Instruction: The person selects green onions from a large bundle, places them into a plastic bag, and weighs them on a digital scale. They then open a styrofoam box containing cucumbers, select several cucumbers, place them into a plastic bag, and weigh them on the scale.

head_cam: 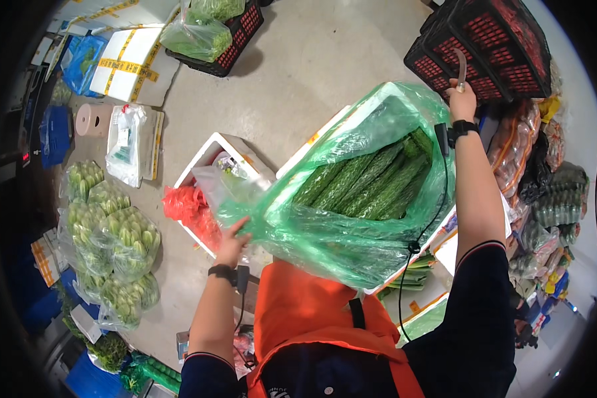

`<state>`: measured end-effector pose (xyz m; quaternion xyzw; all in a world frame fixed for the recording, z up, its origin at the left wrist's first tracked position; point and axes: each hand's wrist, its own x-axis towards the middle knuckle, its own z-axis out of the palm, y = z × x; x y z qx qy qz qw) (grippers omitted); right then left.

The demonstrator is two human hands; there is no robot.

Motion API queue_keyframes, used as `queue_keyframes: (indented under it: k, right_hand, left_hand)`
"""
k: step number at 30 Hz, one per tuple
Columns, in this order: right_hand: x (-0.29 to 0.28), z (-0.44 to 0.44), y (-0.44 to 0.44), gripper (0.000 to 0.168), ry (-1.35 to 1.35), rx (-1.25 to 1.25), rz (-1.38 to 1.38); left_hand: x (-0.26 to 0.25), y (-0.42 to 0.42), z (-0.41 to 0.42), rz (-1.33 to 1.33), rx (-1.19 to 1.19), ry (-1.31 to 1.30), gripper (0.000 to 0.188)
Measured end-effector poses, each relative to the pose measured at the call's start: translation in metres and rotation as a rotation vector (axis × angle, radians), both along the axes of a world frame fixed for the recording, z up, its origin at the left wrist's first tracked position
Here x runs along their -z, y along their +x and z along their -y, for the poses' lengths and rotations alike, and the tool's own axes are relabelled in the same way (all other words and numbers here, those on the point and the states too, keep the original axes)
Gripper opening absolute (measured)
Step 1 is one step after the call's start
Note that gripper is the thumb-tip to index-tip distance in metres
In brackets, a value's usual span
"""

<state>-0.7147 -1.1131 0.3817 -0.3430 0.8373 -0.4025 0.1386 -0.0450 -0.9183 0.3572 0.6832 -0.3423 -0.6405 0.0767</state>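
A white foam box point(306, 153) lined with green plastic film point(323, 239) stands before me. Dark green, bumpy cucumbers point(370, 181) lie side by side in it, with the film folded back around them. My right hand point(462, 104), beyond the box's far right corner, grips a knife point(461, 69) by its light handle, the curved blade pointing away from me. At the box's left corner, my left hand point(233, 245) has its fingers apart over the loose edge of the film; whether it touches the film cannot be told.
A smaller foam box point(214, 149) with red netting point(191, 206) stands at left. Bagged green vegetables point(112, 239) lie on the floor farther left. Black crates point(477, 54) and net sacks point(515, 144) line the right. A black cable point(440, 199) hangs from my right wrist across the box.
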Motion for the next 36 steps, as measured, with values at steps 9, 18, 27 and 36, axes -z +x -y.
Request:
queue_keyframes:
  k: [9,18,27,36]
  right_hand:
    - [-0.061,-0.036,0.113,0.032,0.507,-1.080,0.168]
    - [-0.045,-0.034,0.131,0.035,0.118,-0.485,0.003]
    - [-0.045,-0.218,0.068,0.075,0.496,-0.257,-0.337]
    - [0.015,-0.345,-0.099,0.051,0.643,-0.054,-0.120]
  left_hand:
    - [-0.073,-0.016,0.020,0.155,-0.112,-0.382,0.060]
    - [-0.109,-0.132,0.018,0.231,0.775,-0.744,0.071]
    - [-0.096,-0.148,-0.057,0.086,1.038,-0.842,0.014]
    - [-0.054,-0.215,-0.189,-0.423,1.707,-0.514,0.032]
